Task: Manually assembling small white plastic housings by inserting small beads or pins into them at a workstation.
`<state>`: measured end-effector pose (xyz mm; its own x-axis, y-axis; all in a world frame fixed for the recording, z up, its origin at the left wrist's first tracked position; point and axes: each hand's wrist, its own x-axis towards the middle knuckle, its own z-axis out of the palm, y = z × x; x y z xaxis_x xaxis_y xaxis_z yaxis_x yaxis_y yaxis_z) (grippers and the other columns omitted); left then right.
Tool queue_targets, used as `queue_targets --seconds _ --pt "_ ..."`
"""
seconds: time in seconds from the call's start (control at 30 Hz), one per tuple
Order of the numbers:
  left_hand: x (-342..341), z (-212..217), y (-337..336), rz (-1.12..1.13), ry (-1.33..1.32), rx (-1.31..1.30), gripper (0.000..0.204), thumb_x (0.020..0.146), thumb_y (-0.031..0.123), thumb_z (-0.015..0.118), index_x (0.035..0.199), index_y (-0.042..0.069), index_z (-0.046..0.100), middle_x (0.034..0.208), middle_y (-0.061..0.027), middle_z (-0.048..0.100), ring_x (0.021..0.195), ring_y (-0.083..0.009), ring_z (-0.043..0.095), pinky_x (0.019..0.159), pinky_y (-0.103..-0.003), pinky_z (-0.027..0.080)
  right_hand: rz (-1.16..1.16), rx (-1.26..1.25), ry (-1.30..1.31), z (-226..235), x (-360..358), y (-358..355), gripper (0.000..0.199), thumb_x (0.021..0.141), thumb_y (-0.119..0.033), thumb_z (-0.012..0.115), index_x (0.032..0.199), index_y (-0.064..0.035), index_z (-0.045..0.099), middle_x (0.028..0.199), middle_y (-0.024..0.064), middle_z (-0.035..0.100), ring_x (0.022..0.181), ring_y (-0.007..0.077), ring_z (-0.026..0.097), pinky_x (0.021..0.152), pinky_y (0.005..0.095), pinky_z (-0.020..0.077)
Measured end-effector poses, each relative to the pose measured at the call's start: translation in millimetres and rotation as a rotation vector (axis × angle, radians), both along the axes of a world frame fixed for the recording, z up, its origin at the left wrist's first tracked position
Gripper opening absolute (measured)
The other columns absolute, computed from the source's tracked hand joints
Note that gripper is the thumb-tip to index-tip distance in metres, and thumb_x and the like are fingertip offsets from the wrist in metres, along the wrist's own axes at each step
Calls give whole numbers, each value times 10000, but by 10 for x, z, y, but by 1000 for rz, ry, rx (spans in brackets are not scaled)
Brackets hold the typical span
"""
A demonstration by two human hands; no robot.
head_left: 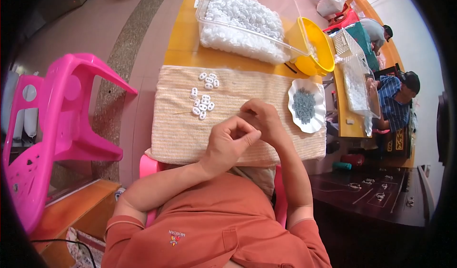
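Note:
Over the striped beige towel [171, 137], my left hand [231, 139] pinches with thumb and index finger; whatever lies between the tips is too small to make out. Just beyond it and to the right, my right hand [264, 121] is curled with its fingers bent inward, and what they hold, if anything, is hidden. To the left of the hands lie several small white oval pieces with two holes [203, 107], with a second cluster of the same pieces [209, 80] farther off. A thin pale stick [182, 112] rests beside the nearer cluster. At right stands a white scalloped dish [293, 120] of small dark grey bits [304, 106].
A clear plastic bin [247, 32] full of white pieces stands at the table's far side, beside a yellow basin [323, 54]. A pink plastic chair [71, 106] is at left. On the right, two people work at another table [350, 125] with a second bin.

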<state>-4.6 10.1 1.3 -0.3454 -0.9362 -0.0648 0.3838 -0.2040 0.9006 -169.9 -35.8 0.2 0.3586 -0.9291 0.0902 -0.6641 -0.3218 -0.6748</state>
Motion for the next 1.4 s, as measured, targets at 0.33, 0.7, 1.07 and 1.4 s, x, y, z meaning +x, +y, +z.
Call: queue_targets --seconds 0.33,0.7,1.07,1.4 --pt "2 -136 -129 40 -20 -4 110 874 42 653 949 7 580 859 -39 644 800 -92 626 704 -205 508 -44 327 -723 174 -82 285 121 884 5 615 990 63 617 912 69 620 845 126 609 749 249 520" --pt "-8 -110 -107 -87 170 125 175 878 36 639 1036 -5 578 844 -41 626 766 -100 612 700 -229 518 -142 419 -863 170 -137 397 81 868 -19 641 926 33 616 839 63 646 759 116 621 703 253 528" --pt "1 -165 -102 -202 125 182 218 906 60 603 1117 7 583 959 -68 656 847 -133 635 749 -253 530 -200 418 -909 65 -130 512 92 893 -69 632 906 18 605 804 55 646 731 113 628 673 251 534" --pt "-12 -190 -116 -155 193 317 169 901 75 616 1057 16 592 928 -66 658 821 -127 647 751 -272 564 -256 350 -822 19 -204 577 109 884 -58 631 944 31 617 840 51 645 746 98 616 675 242 533"
